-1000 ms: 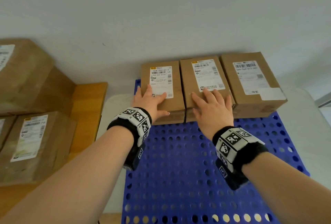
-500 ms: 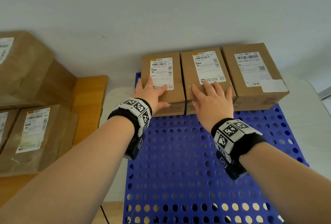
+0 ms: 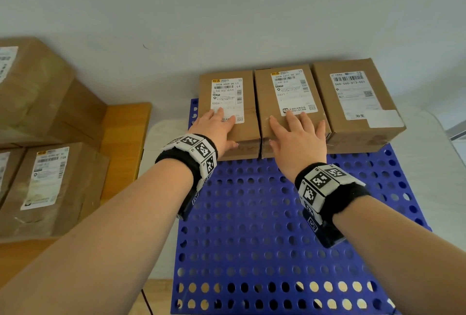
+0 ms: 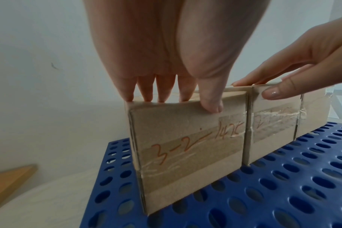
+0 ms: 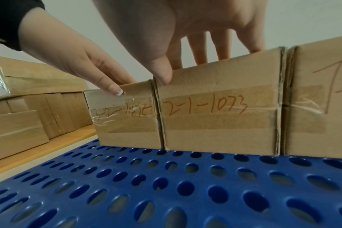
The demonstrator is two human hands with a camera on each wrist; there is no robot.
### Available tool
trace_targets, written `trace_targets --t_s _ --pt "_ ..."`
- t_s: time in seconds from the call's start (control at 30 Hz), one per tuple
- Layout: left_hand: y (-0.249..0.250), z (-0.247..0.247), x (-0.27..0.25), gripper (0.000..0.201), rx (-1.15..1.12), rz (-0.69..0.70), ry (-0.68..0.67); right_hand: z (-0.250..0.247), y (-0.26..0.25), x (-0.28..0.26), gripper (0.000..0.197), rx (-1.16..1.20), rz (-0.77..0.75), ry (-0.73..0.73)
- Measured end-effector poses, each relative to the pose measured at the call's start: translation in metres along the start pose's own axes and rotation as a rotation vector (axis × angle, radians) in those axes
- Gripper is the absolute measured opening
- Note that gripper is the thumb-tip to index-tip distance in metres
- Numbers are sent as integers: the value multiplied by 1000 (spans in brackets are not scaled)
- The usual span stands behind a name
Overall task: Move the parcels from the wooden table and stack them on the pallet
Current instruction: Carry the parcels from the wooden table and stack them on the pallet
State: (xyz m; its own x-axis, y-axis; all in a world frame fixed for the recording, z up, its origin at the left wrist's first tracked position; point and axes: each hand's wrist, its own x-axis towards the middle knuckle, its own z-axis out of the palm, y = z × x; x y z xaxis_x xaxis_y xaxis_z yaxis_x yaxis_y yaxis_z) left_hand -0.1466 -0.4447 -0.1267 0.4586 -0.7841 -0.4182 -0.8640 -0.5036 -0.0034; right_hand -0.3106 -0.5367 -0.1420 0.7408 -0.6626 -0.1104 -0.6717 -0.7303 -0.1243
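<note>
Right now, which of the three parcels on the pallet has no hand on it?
The rightmost parcel, labelled 060-060-013-001. The left hand lies on the leftmost parcel, the right hand on the middle parcel.

- Head cam: I'm looking forward and down from above, mid-range, over both forearms onto the blue pallet point(image 3: 252, 239), wall behind, wooden table point(image 3: 123, 143) at left.
- Left wrist cam: low, close, under the left hand point(image 4: 166, 54), facing the taped front of the left parcel point(image 4: 185, 151).
- Right wrist cam: low, close, under the right hand point(image 5: 185, 30), facing the middle parcel point(image 5: 219, 111).
- All three views share the parcel row and pallet deck; each wrist cam catches the other hand.
</note>
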Motion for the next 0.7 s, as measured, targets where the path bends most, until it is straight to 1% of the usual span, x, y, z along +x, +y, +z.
trace_targets --t_s 0.1,0.3,0.43,0.53,0.6,0.7 --pt "0 0 -1 71 -17 0 12 0 -1 0 53 -3 -4 -2" --pt "0 2 -5 70 -83 -15 86 -2 -1 0 55 -7 -9 0" --pt "7 0 -12 63 -127 -7 128 -2 -1 -1 59 9 -6 -12" --pt "13 -3 -21 55 -176 18 185 -1 1 -3 61 74 4 -20" --pt "17 -3 -28 53 -223 12 213 -3 2 -3 61 131 10 -18" --pt "18 -5 -40 51 -329 -14 276 -9 -2 -5 61 219 -29 22"
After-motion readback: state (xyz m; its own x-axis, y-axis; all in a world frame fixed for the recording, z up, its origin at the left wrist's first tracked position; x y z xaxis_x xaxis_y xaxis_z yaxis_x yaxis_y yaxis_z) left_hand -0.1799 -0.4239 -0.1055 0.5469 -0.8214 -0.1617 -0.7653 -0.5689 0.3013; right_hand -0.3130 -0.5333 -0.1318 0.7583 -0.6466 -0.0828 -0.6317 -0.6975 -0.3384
